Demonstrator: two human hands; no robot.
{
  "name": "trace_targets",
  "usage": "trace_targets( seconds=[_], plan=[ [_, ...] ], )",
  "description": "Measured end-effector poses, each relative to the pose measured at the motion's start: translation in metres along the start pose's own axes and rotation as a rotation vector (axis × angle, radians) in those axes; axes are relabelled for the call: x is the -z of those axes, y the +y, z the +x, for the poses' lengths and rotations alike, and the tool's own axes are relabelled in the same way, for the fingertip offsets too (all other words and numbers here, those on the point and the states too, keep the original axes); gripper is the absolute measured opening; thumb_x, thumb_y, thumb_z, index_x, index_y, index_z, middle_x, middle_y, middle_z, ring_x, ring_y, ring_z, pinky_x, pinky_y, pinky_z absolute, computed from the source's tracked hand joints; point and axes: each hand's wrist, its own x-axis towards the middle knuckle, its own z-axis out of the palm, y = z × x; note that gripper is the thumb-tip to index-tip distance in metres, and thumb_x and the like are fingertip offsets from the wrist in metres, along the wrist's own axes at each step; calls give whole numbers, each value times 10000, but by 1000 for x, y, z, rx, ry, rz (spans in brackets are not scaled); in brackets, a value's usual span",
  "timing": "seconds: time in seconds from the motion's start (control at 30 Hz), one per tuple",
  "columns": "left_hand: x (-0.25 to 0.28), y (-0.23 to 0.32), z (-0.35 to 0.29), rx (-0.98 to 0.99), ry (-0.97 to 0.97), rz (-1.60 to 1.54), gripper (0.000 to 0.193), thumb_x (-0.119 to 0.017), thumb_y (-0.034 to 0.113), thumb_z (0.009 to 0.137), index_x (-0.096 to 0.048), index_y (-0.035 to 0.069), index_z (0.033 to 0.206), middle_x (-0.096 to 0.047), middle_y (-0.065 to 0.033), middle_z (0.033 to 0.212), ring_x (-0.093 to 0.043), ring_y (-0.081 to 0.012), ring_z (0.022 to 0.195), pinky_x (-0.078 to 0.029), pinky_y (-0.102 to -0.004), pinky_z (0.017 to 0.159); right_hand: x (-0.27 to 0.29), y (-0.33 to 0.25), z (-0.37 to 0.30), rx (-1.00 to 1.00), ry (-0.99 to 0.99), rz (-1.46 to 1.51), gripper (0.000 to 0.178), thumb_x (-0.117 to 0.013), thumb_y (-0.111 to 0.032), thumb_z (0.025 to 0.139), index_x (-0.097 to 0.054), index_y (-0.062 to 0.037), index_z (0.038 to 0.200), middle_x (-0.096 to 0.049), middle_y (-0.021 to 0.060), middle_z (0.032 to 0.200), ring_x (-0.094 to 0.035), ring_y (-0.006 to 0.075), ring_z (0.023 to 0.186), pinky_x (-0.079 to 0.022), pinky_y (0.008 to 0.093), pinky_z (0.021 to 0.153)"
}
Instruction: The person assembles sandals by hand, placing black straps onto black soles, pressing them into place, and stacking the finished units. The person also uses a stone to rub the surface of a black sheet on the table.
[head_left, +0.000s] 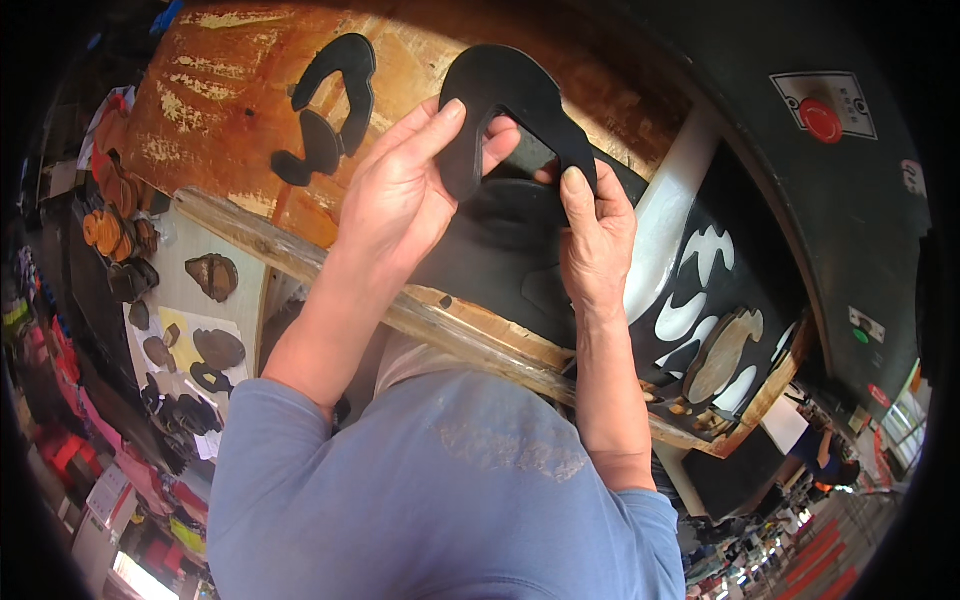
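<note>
Both hands hold up a black, U-shaped flat piece point(505, 75), which looks like a cut shoe-upper part. My left hand point(395, 190) grips one rounded end, thumb on top and fingers behind it. The narrower end is pinched between the thumb and fingers of my right hand point(600, 235). Beyond my left hand, similar black curved pieces point(358, 95) lie on a worn wooden board point(220, 100). Below the raised piece spreads a black sheet point(475, 255). At right, the sheet has several cut-out shapes point(680, 315) with white showing through.
A dark machine with a red push button point(820, 121) and a green button point(862, 335) stands at right. A pale metal arm point(675, 200) crosses the bench. A brownish cutting form point(722, 358) rests on the sheet. At left, a side table point(205, 310) bears several dark pieces.
</note>
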Motion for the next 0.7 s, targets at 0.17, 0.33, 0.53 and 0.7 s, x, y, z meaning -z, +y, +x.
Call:
trace_targets(
  seconds=[0.17, 0.33, 0.53, 0.7],
  plan=[
    [27, 2, 18, 29, -31, 428, 357, -575, 78, 1056, -522, -36, 1389, -684, -179, 1249, -697, -257, 1126, -563, -424, 1047, 9, 2, 9, -43, 149, -260, 393, -767, -240, 982, -677, 40, 1242, -741, 69, 1004, -670, 87, 889, -533, 223, 807],
    [40, 0, 24, 16, -95, 451, 428, -566, 69, 1048, -436, -23, 1445, -656, -180, 1300, -695, -263, 1153, -566, -430, 1028, 14, -10, 20, -68, 125, -418, 415, -776, -210, 968, -670, 61, 1265, -745, 78, 1049, -673, 103, 919, -537, 235, 835],
    [38, -5, 28, -63, -95, 519, 395, -525, 117, 1080, -436, -26, 1437, -658, -162, 1262, -698, -238, 1100, -579, -415, 994, 18, -6, 29, 66, 74, -531, 375, -772, -195, 961, -689, 44, 1238, -752, 67, 1023, -667, 99, 907, -533, 239, 829],
    [41, -10, 27, -20, -7, 622, 400, -502, 172, 1104, -452, -31, 1445, -668, -145, 1227, -702, -214, 1047, -609, -371, 916, 21, 9, 32, -64, 119, -644, 427, -773, -273, 945, -695, 38, 1227, -754, 86, 988, -667, 106, 886, -523, 248, 819]
  ],
)
